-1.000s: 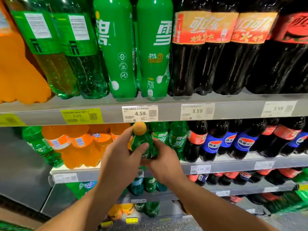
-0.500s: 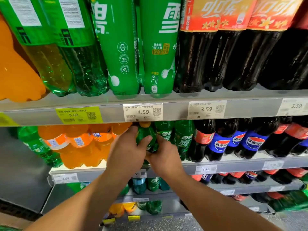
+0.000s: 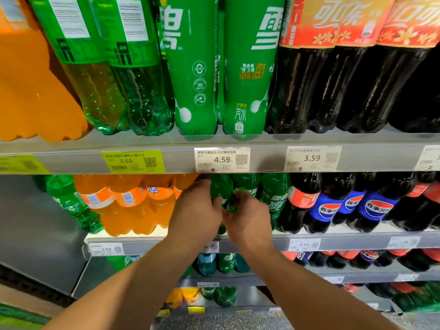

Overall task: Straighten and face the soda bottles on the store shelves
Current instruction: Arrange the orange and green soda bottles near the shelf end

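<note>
On the middle shelf (image 3: 345, 241), a green soda bottle (image 3: 220, 189) was gripped.
It was upright between orange bottles (image 3: 133, 210) and more green bottles (image 3: 273, 196); the left hand (image 3: 197, 215) and right hand (image 3: 250, 220) each curled fingers round its body, just under the 4.59 price tag (image 3: 222, 159).

A person's left hand (image 3: 196, 210) and right hand (image 3: 250, 219), reaching forward from bare forearms, both gripped a small green soda bottle (image 3: 221, 190) on the middle shelf (image 3: 345, 241). Its cap was seemingly hidden behind the 4.59 price tag (image 3: 222, 160). Orange soda bottles (image 3: 133, 203) stood just to its left, more green bottles (image 3: 273, 194) and dark cola bottles (image 3: 326, 206) stood to its right, and large bottles (image 3: 195, 67) filled the upper shelf (image 3: 76, 163).
</note>
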